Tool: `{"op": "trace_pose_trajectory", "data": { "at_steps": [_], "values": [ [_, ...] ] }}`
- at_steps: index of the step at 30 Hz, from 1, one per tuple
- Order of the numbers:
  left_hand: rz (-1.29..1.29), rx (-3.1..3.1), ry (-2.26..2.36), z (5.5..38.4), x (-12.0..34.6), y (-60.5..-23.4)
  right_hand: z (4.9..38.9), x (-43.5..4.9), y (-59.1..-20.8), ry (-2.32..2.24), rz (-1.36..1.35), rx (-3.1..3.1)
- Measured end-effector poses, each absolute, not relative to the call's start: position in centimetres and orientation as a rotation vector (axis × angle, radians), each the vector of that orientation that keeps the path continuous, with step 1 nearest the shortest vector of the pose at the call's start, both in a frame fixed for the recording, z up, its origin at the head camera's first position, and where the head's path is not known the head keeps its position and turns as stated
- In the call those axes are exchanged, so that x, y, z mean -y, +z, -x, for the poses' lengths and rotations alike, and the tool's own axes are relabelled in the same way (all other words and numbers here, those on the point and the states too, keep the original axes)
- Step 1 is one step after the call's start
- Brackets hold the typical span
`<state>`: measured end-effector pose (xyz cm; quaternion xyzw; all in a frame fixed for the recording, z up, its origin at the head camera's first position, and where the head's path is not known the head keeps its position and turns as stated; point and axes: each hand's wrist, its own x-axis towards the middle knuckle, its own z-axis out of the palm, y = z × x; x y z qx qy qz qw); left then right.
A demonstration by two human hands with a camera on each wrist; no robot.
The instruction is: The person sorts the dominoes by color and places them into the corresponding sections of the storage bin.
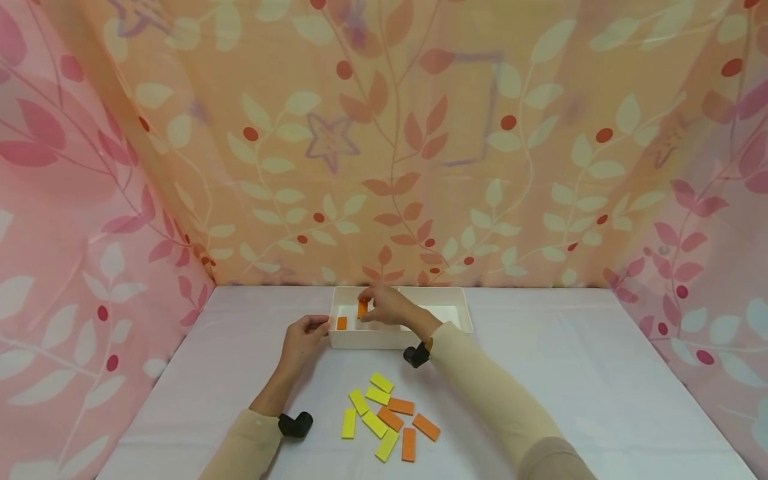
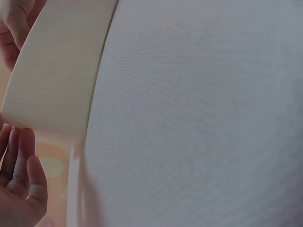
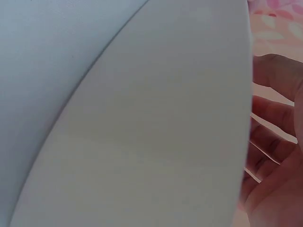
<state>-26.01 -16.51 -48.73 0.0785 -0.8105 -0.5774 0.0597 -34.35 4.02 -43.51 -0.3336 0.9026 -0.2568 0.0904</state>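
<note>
A white divided box [image 1: 366,340] stands at the back of the table. Over its left compartment, my right hand [image 1: 387,307] pinches an orange tile [image 1: 363,309] between thumb and fingers. A second orange tile [image 1: 342,323] is in that compartment's left front corner. My left hand [image 1: 303,341] is at the box's left end, its fingertips touching the outer wall. In the left wrist view, the left fingers [image 2: 21,161] extend up to the box end [image 2: 52,80]. The box wall [image 3: 142,123] hides the held tile in the right wrist view, where the right hand [image 3: 274,156] appears behind it.
Several yellow tiles [image 1: 359,402] and several orange tiles [image 1: 426,427] lie loosely scattered on the white tablecloth [image 1: 540,373] in front of the box. Behind the box hangs a floral curtain [image 1: 384,167]. Both wrists wear black camera mounts [image 1: 296,425].
</note>
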Motion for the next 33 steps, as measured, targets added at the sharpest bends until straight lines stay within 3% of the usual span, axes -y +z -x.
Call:
{"op": "trace_pose_trajectory", "data": {
  "at_steps": [12, 33],
  "values": [
    [-0.225, 2.432, -1.757, 26.0, 16.5, -49.0, 34.4, -2.4, -44.9, -0.634, 1.085, -2.751],
    [-0.227, 2.424, -1.762, 26.2, 16.5, -49.1, 34.8, -1.0, -46.3, -0.608, 0.974, -2.738]
  ]
}}
